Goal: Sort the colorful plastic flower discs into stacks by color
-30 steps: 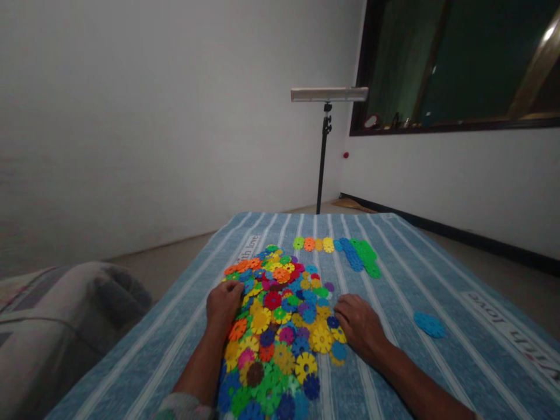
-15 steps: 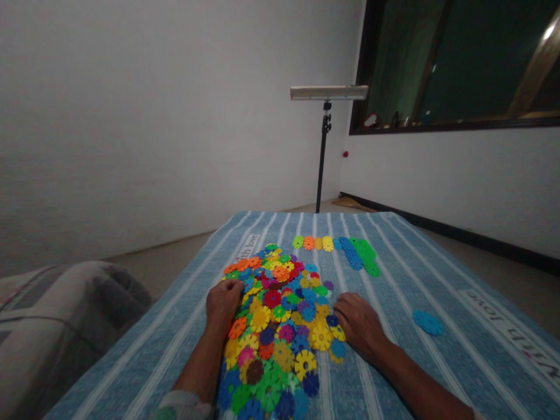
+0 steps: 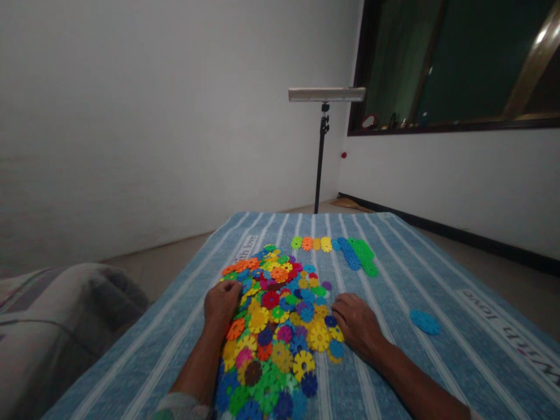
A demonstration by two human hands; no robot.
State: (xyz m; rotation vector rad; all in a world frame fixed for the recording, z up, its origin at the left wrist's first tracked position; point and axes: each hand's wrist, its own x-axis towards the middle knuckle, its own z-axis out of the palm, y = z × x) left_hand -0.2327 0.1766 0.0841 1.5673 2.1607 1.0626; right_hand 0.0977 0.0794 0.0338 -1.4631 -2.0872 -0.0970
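A heap of flower-shaped plastic discs [image 3: 270,300] in many colours spreads over the striped cloth. At the heap's left edge rests my left hand [image 3: 222,302], closed, its fingers curled in against the discs; anything inside them is hidden. My right hand [image 3: 356,319] lies on the cloth along the heap's right edge, fingers loosely bent and slightly apart, nearest to a dark blue disc [image 3: 331,321] and a yellow one. No disc shows in it. Farther back is a row of discs, with a yellow stack [image 3: 326,244], a blue row [image 3: 349,254] and a green row [image 3: 364,257].
Several overlapping light blue discs [image 3: 425,322] lie apart on the right. Blue striped cloth [image 3: 184,344] covers the table. Beyond its far edge stands a lamp on a black pole [image 3: 320,157]. A fabric-covered shape [image 3: 74,326] is at the left.
The view has shifted very slightly. Both hands and the discs stay where they were.
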